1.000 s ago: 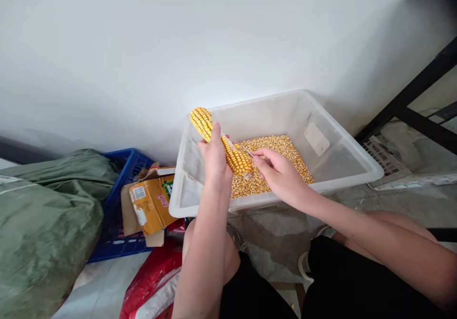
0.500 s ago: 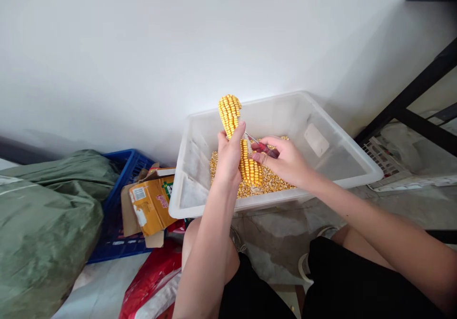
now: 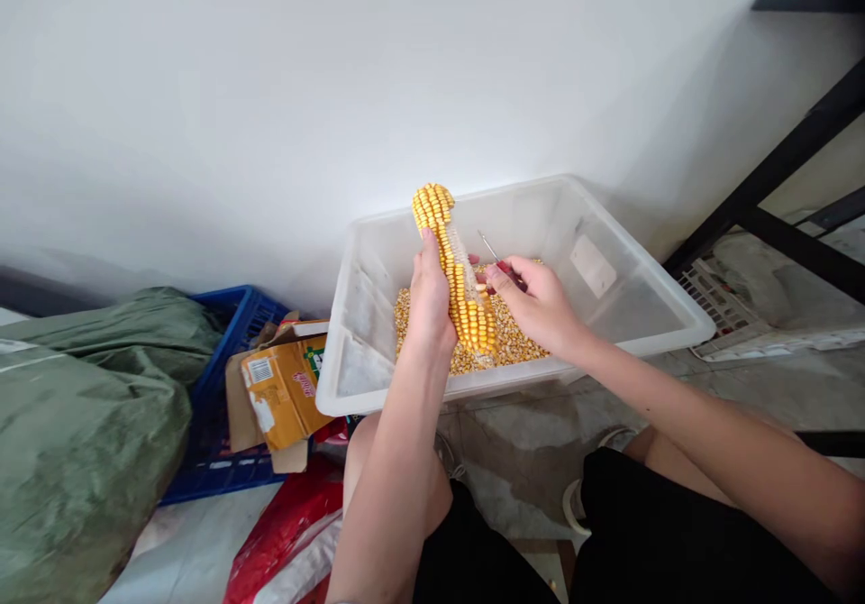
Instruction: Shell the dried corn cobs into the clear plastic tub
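My left hand [image 3: 431, 296] is closed around an ear of corn [image 3: 454, 266], held tilted above a translucent plastic bin [image 3: 378, 399]. A strip along the cob's right side is bare of kernels, with yellow rows still on the rest. In my right hand [image 3: 533, 302] is a screwdriver [image 3: 504, 266] with a red handle and a thin metal shaft pointing up and left. Its tip stands a little apart from the cob. Loose corn kernels [image 3: 517, 344] cover the bottom of the bin. The far fingers of both hands are partly hidden.
At the left, a blue crate [image 3: 223, 469] holds flattened cardboard packaging [image 3: 284, 397], beside a green tarp-like bundle [image 3: 87, 433]. A red bag [image 3: 287, 523] lies on the floor. A black metal frame [image 3: 777, 167] and a white basket [image 3: 726, 311] stand at the right.
The screwdriver has come away from the cob, its shaft now pointing more upward. My left thumb has shifted off the bare strip, so more of it shows.
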`<state>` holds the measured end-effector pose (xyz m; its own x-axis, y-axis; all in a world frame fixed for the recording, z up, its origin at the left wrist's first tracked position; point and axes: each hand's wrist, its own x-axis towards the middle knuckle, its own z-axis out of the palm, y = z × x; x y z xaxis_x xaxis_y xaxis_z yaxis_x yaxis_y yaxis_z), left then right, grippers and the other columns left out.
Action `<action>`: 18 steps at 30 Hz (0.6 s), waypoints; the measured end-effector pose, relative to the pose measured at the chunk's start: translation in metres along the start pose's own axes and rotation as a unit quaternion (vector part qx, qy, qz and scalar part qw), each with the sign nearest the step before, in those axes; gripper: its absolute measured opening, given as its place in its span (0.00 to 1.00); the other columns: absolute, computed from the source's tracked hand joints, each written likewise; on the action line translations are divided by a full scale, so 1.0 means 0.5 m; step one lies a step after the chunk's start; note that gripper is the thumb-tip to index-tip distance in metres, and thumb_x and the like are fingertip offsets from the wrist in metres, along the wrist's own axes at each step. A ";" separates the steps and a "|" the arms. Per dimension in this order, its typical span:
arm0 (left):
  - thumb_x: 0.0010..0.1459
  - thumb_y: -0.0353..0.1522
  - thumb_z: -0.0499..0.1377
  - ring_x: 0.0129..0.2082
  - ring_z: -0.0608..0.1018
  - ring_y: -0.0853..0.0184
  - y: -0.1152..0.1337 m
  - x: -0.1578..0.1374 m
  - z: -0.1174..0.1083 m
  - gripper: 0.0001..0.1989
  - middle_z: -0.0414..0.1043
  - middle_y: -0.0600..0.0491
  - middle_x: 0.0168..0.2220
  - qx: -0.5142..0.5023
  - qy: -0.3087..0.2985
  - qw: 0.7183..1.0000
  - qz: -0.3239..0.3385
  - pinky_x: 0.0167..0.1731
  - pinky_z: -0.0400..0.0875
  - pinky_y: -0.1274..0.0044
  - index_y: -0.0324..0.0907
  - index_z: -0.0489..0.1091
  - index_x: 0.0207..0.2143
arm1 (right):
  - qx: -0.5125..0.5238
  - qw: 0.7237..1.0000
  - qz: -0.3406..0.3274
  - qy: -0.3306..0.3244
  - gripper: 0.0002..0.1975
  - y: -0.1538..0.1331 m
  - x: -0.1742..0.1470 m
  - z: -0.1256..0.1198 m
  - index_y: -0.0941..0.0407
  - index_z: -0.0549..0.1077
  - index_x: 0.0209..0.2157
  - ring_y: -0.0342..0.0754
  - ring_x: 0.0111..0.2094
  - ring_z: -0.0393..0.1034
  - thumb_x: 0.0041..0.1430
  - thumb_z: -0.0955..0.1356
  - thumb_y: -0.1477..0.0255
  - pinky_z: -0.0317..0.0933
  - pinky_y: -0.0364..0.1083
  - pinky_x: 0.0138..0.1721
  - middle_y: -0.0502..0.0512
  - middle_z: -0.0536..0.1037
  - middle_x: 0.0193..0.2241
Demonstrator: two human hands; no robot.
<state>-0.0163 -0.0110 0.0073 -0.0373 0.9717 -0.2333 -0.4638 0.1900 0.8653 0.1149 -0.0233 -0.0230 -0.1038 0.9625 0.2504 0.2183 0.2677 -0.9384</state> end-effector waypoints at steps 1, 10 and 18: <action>0.53 0.56 0.58 0.25 0.77 0.63 0.002 0.001 -0.001 0.32 0.72 0.51 0.24 -0.004 0.000 1.000 0.008 0.21 0.67 0.74 0.46 0.66 0.53 | 0.016 1.000 0.008 0.000 0.18 0.002 0.004 -0.005 0.56 0.71 0.32 0.45 0.29 0.65 0.64 0.65 0.55 0.56 0.46 0.32 0.52 0.74 0.29; 0.52 0.54 0.61 0.25 0.77 0.64 -0.001 0.005 -0.004 0.33 0.74 0.49 0.28 -0.003 0.008 0.999 0.048 0.21 0.67 0.75 0.44 0.64 0.53 | -0.021 0.998 -0.002 -0.051 0.15 -0.029 0.010 -0.040 0.56 0.78 0.37 0.41 0.25 0.56 0.56 0.71 0.59 0.51 0.45 0.28 0.48 0.71 0.26; 0.55 0.52 0.60 0.26 0.77 0.66 -0.007 0.004 0.002 0.28 0.74 0.51 0.30 0.016 0.033 0.997 0.067 0.22 0.66 0.77 0.44 0.64 0.51 | -0.108 0.989 -0.078 -0.065 0.09 -0.029 0.001 -0.023 0.56 0.72 0.33 0.44 0.30 0.63 0.63 0.66 0.65 0.55 0.46 0.33 0.51 0.72 0.30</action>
<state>-0.0138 -0.0096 0.0045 -0.1550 0.9775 -0.1428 -0.4233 0.0649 0.9036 0.1228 -0.0262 -0.0067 -0.2737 0.8991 0.3417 0.3912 0.4286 -0.8144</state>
